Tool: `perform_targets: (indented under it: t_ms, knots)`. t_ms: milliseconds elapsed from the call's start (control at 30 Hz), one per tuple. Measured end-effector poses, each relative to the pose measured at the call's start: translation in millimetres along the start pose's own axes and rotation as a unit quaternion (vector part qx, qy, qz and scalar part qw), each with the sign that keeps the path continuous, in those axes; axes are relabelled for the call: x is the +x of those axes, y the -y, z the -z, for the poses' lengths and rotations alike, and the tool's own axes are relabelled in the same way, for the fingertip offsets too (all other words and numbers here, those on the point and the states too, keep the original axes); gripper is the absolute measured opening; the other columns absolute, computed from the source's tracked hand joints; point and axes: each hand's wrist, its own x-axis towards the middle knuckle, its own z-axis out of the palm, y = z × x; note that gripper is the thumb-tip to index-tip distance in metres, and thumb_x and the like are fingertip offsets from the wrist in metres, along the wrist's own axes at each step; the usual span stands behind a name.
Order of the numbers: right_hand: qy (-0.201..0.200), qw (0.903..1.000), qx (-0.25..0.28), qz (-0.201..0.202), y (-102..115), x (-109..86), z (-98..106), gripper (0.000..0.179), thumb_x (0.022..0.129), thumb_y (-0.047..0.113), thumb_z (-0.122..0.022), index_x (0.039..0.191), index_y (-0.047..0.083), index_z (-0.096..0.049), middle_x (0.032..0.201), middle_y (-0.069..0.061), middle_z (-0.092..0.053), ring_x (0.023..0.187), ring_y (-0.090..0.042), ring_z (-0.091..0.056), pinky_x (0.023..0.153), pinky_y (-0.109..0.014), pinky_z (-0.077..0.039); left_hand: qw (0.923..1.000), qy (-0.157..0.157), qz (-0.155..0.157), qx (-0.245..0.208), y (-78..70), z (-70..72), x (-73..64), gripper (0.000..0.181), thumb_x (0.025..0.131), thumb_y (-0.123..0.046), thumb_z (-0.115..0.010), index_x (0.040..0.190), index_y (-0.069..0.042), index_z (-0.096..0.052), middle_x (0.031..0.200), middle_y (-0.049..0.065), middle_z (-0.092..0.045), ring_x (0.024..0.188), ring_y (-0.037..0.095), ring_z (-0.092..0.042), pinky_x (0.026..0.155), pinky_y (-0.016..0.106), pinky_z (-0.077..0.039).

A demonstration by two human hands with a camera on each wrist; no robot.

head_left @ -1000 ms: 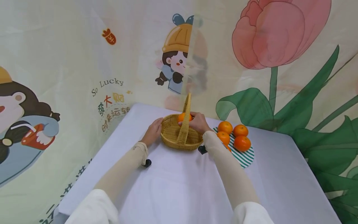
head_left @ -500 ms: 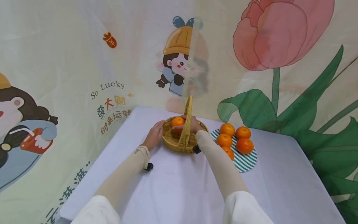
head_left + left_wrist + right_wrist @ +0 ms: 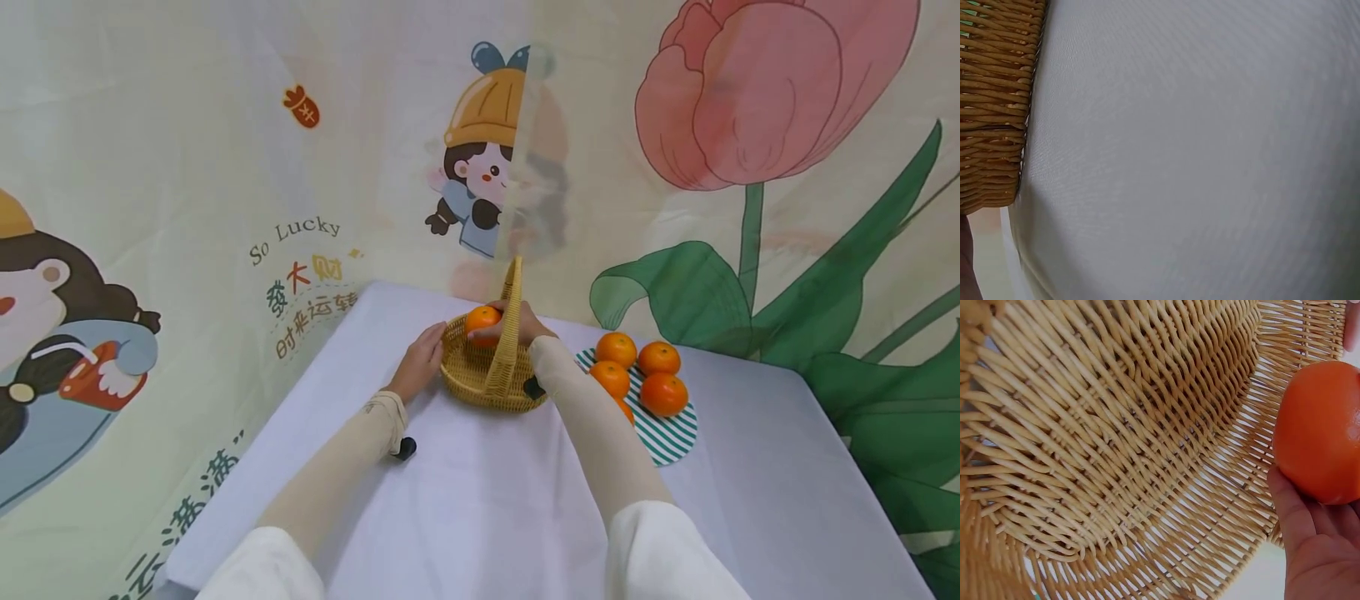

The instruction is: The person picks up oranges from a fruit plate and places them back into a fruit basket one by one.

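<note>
A woven wicker basket (image 3: 468,379) with a tall arched handle (image 3: 507,333) stands on the table. My right hand (image 3: 531,323) reaches past the handle and holds an orange (image 3: 482,322) over the basket's left part. The right wrist view has the orange (image 3: 1319,434) beside the woven inside, fingers (image 3: 1297,519) against its lower side. At the basket's left rim my left hand (image 3: 420,363) rests with extended fingers. Only a finger (image 3: 966,256) of it shows in the left wrist view, by the basket's edge.
Several oranges (image 3: 663,394) lie on a round green-and-white striped mat (image 3: 671,433) to the right of the basket, partly behind my right sleeve. White cloth (image 3: 465,500) covers the table. A printed curtain (image 3: 390,150) hangs right behind it.
The right hand has carried the orange left past the handle, dipped it into the basket, then lifted it slightly. The left hand stays at the rim. The head view has shifted a little.
</note>
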Motion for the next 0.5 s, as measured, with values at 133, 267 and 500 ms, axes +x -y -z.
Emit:
perform_targets:
  t_ms: [133, 267, 500]
  knots:
    - [-0.004, 0.9999, -0.008, -0.010, -4, 8.1, -9, 0.063, 0.069, 0.043, -0.087, 0.121, 0.014, -0.067, 0.111, -0.003, -0.065, 0.099, -0.022, -0.059, 0.092, -0.039, -0.052, 0.9999, 0.006, 0.010, -0.004, -2.1, 0.5, -4.1, 0.046, 0.103, -0.006, -0.041, 0.147, 0.005, -0.036, 0.150, 0.021, -0.038, 0.140, 0.031, -0.035, 0.116, 0.040, -0.028]
    - [-0.005, 0.9984, -0.055, 0.016, -11, 22.4, -17, 0.068, 0.067, 0.047, -0.087, 0.120, 0.011, -0.067, 0.107, -0.004, -0.067, 0.094, -0.019, -0.062, 0.085, -0.034, -0.055, 1.0000, 0.004, 0.005, -0.006, -4.2, 2.2, -3.8, 0.046, 0.103, -0.006, -0.041, 0.147, 0.004, -0.036, 0.150, 0.020, -0.038, 0.139, 0.031, -0.035, 0.116, 0.039, -0.028]
    - [-0.001, 0.9952, -0.091, 0.038, -17, 41.0, -27, 0.067, 0.061, 0.059, -0.086, 0.107, 0.013, -0.071, 0.091, 0.001, -0.068, 0.079, -0.015, -0.064, 0.070, -0.030, -0.057, 0.9999, -0.002, 0.006, -0.008, -3.4, 2.7, -1.1, 0.046, 0.103, -0.006, -0.040, 0.147, 0.005, -0.036, 0.150, 0.019, -0.039, 0.139, 0.030, -0.035, 0.116, 0.039, -0.028]
